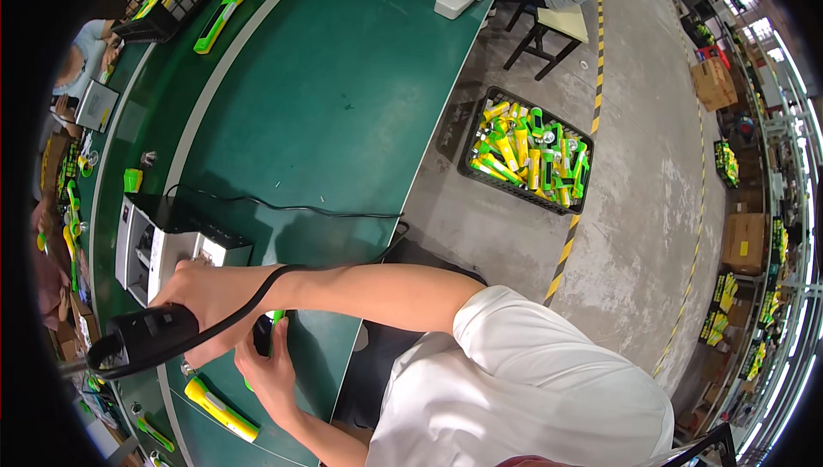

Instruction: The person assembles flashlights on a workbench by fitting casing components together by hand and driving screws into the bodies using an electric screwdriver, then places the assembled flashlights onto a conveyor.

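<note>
My right hand (225,300) reaches across the bench, closed round a black corded electric screwdriver (153,334), whose upper end rises toward the camera. Its working tip is hidden behind the hand. Below that hand, my left hand (270,377) grips a green flashlight (278,320) with a dark panel, partly covered by the fingers and the right wrist. Beside the left hand a yellow and green flashlight (221,409) lies on the green bench top. Just beyond the right hand stands a white and black metal box (161,254), partly covered by it.
The screwdriver's black cord (257,296) loops over my right forearm. A thin cable (296,207) crosses the bench (326,116). Flashlights fill a black crate (476,167) on the floor and a basket (154,30) at the far left. A stool (557,26) and other people are nearby.
</note>
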Demonstrator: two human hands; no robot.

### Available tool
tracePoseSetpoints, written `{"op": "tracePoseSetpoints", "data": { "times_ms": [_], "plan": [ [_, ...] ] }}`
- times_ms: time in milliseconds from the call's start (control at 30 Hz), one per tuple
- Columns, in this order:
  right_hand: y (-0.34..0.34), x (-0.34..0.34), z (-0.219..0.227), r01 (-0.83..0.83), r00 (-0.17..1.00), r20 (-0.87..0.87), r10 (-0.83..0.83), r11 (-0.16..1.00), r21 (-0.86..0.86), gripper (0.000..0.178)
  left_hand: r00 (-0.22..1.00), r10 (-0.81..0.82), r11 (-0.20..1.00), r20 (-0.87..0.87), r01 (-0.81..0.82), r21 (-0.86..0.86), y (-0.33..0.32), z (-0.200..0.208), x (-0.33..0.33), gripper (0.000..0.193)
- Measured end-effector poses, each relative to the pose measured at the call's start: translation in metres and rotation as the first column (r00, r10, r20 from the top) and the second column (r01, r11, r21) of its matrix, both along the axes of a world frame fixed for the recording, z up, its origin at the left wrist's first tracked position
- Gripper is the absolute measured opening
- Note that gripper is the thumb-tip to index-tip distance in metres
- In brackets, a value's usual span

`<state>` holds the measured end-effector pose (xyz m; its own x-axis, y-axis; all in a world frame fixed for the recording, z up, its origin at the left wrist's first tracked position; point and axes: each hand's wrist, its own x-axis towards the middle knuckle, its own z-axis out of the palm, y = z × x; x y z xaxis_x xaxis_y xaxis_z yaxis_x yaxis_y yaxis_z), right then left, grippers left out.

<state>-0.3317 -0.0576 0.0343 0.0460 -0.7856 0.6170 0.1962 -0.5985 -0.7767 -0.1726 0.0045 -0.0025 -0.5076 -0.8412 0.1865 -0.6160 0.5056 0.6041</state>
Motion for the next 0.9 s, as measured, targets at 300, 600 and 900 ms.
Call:
{"op": "tracePoseSetpoints", "data": {
  "times_ms": [300, 600, 900],
  "plan": [
    [-0.007, 0.004, 0.008, -0.03, 0.999, -0.026, 0.029, 0.999, -0.045, 0.023, 0.997, 0.062, 0.997, 0.043, -0.064, 0.045, -0.004, 0.009, -0.003, 0.034],
    [0.017, -0.031, 0.01, 0.163, 0.977, 0.16, -0.143, 0.979, -0.121, 0.027, 0.998, -0.001, 0.996, 0.071, 0.007, -0.089, -0.007, 0.013, 0.007, 0.034],
    [-0.009, -0.023, 0.055, -0.053, 0.947, 0.305, 0.099, 0.986, -0.155, 0.031, 0.995, 0.083, 0.993, 0.046, -0.078, -0.091, -0.009, 0.015, 0.045, 0.04]
  ]
}}
